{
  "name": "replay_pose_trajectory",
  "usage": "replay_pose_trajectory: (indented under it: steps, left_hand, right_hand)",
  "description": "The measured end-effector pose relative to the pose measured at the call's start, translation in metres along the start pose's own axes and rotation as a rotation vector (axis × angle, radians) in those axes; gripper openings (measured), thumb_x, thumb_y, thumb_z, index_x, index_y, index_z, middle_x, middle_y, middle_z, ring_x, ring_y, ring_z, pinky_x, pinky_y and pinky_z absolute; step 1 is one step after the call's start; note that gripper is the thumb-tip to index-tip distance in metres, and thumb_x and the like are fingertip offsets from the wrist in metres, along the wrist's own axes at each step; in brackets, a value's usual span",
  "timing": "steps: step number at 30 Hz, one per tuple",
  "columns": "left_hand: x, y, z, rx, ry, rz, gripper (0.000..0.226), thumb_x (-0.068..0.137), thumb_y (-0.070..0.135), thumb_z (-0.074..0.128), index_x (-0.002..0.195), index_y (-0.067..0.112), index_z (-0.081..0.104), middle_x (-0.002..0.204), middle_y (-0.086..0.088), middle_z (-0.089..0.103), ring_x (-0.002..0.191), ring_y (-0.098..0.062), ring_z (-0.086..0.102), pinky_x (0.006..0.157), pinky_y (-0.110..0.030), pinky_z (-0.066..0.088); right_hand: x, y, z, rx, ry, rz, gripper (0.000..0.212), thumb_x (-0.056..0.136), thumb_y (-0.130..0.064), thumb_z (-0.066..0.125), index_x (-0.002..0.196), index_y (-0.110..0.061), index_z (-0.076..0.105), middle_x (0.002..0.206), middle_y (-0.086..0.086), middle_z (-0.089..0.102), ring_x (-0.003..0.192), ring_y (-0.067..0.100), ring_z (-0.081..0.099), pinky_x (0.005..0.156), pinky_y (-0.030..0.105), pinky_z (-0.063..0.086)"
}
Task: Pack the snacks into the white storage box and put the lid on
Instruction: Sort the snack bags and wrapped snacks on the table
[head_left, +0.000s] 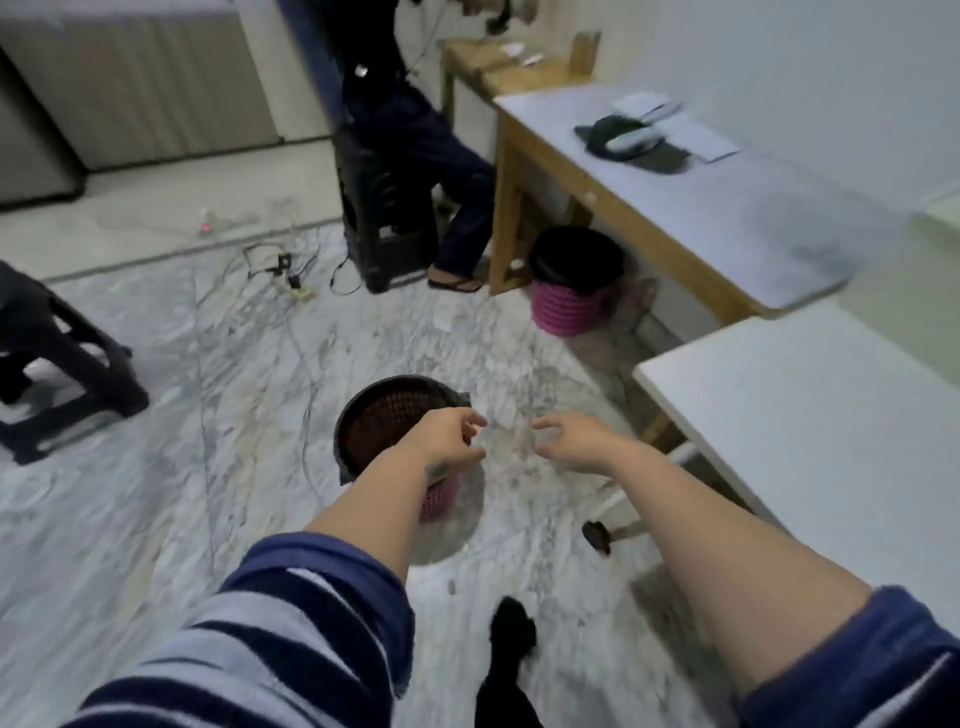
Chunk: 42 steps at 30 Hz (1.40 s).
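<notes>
Left hand (451, 432) and right hand (569, 439): both extended over the veined grey marble floor (208, 415), fingers loosely curled, holding nothing. Snacks and white storage box: not in view; direction from either hand cannot be told. Beneath the left wrist: round dark-rimmed pink lattice plastic basket (384, 415). Right: smooth white tabletop (810, 415).

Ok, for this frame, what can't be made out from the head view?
- White box, lid, snacks: none in view.
- Near basket: the left hand and forearm cover part of it; contents too dark to read.
- Items on the far table: blurred, not identifiable.
- Seated person: cut off by the top edge.
- Black stool: cut by the left edge.
- Right hand: fingers loosely curled, holding nothing visible.
</notes>
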<state>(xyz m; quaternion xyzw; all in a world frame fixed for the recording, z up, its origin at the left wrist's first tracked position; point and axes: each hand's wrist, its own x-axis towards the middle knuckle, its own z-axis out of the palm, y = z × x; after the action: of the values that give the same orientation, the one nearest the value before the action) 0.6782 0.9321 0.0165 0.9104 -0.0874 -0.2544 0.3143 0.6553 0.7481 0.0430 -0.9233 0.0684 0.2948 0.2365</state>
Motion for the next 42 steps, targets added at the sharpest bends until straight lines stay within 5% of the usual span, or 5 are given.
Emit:
replay_pose_trajectory:
  steps: [11, 18, 23, 27, 42]
  left_hand:
    - [-0.085, 0.219, 0.106, 0.224, -0.206, 0.376, 0.044, 0.088, 0.024, 0.062, 0.131, 0.019, 0.053, 0.129, -0.002, 0.058, 0.113, -0.017, 0.056, 0.087, -0.022, 0.042]
    - [-0.148, 0.34, 0.23, 0.296, -0.322, 0.576, 0.041, 0.089, 0.026, 0.06, 0.129, 0.021, 0.054, 0.126, -0.001, 0.059, 0.112, -0.018, 0.057, 0.099, -0.029, 0.044]
    - [-0.203, 0.415, 0.331, 0.32, -0.397, 0.694, 0.04, 0.089, 0.025, 0.062, 0.128, 0.019, 0.056, 0.124, -0.003, 0.061, 0.111, -0.018, 0.056, 0.089, -0.022, 0.043]
    - [-0.236, 0.459, 0.403, 0.357, -0.435, 0.745, 0.039, 0.089, 0.022, 0.061, 0.128, 0.017, 0.057, 0.126, -0.006, 0.06, 0.115, -0.021, 0.055, 0.095, -0.025, 0.042]
    - [-0.205, 0.562, 0.541, 0.373, -0.461, 0.769, 0.05, 0.09, 0.018, 0.06, 0.138, 0.015, 0.047, 0.138, -0.008, 0.052, 0.123, -0.025, 0.051, 0.097, -0.029, 0.043]
  right_hand:
    - [-0.233, 0.165, -0.037, 0.138, 0.321, 0.263, 0.045, 0.095, -0.028, 0.048, 0.14, -0.02, 0.045, 0.148, 0.001, 0.041, 0.136, 0.02, 0.038, 0.109, 0.027, 0.03]
    - [-0.367, 0.292, -0.022, 0.213, 0.438, 0.462, 0.046, 0.097, -0.028, 0.046, 0.142, -0.019, 0.042, 0.15, 0.001, 0.038, 0.137, 0.02, 0.036, 0.109, 0.026, 0.028]
    - [-0.458, 0.388, 0.001, 0.244, 0.457, 0.58, 0.047, 0.096, -0.029, 0.048, 0.141, -0.018, 0.043, 0.152, 0.002, 0.036, 0.136, 0.022, 0.038, 0.108, 0.028, 0.031]
    - [-0.518, 0.456, 0.021, 0.319, 0.479, 0.653, 0.047, 0.097, -0.031, 0.047, 0.143, -0.018, 0.041, 0.154, 0.002, 0.031, 0.14, 0.021, 0.033, 0.112, 0.03, 0.028]
    - [-0.561, 0.614, 0.018, 0.555, 0.548, 0.753, 0.044, 0.096, -0.027, 0.049, 0.139, -0.023, 0.046, 0.143, 0.004, 0.047, 0.127, 0.023, 0.048, 0.101, 0.024, 0.037]
